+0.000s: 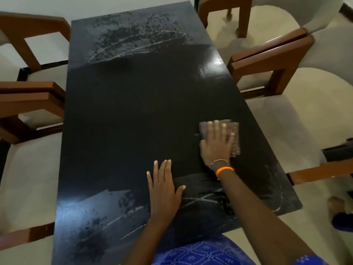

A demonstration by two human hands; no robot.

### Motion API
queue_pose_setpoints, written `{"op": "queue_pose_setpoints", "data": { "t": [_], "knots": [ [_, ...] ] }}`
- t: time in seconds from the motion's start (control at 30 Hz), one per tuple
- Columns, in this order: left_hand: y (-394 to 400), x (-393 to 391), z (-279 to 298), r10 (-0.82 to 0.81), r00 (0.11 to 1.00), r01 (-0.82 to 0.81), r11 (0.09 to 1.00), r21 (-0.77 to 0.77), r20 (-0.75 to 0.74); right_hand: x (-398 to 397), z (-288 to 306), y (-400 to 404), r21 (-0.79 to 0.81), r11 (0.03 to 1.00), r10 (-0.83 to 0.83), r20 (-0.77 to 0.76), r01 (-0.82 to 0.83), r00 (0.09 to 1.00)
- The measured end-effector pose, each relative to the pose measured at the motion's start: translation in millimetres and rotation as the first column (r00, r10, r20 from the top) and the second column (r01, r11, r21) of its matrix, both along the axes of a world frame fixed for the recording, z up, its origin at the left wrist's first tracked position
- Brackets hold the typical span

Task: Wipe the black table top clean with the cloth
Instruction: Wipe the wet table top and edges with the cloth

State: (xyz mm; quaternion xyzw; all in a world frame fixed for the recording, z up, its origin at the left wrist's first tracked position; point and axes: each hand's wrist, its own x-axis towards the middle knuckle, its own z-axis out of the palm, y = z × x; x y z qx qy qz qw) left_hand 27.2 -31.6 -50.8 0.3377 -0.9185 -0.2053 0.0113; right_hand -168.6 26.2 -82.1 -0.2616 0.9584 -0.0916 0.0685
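Observation:
The long black table top [133, 111] fills the middle of the view. Pale smears and speckled residue cover its far end, the near left and the near right corner. A folded brownish cloth [234, 131] lies flat near the right edge. My right hand [216, 144] presses down on the cloth with fingers spread, an orange band on the wrist. My left hand [164, 188] rests flat on the table just left of it, fingers apart, holding nothing.
Wooden-framed chairs with cream cushions stand along both sides: left chairs [32, 104] and right chairs [271, 60]. A dark box-like item [338, 152] sits on a right-hand chair seat. My blue patterned garment [200, 253] touches the near edge.

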Motion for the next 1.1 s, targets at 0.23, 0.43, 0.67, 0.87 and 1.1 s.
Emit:
{"op": "queue_pose_setpoints", "data": {
  "t": [0.23,0.43,0.67,0.87,1.1],
  "knots": [
    [-1,-11,2,0.236,0.970,-0.234,0.971,0.049,-0.056,57,-2,-69,-0.061,0.799,0.601,0.064,-0.598,0.796],
    [20,-43,-1,0.173,0.983,-0.172,0.985,0.020,-0.060,-8,-1,-33,-0.060,0.809,0.585,-0.011,-0.585,0.811],
    [47,-83,1,0.004,1.000,-0.004,0.999,0.035,0.018,-117,2,38,0.017,0.963,0.270,-0.053,-0.269,0.961],
    [54,-94,5,-0.087,0.992,0.085,0.996,0.027,0.087,-153,2,41,-0.004,0.992,0.124,0.000,-0.124,0.992],
    [59,-80,6,-0.187,0.973,0.187,0.982,0.010,0.138,-134,6,60,-0.013,0.992,0.129,0.005,-0.129,0.992]
  ]
}}
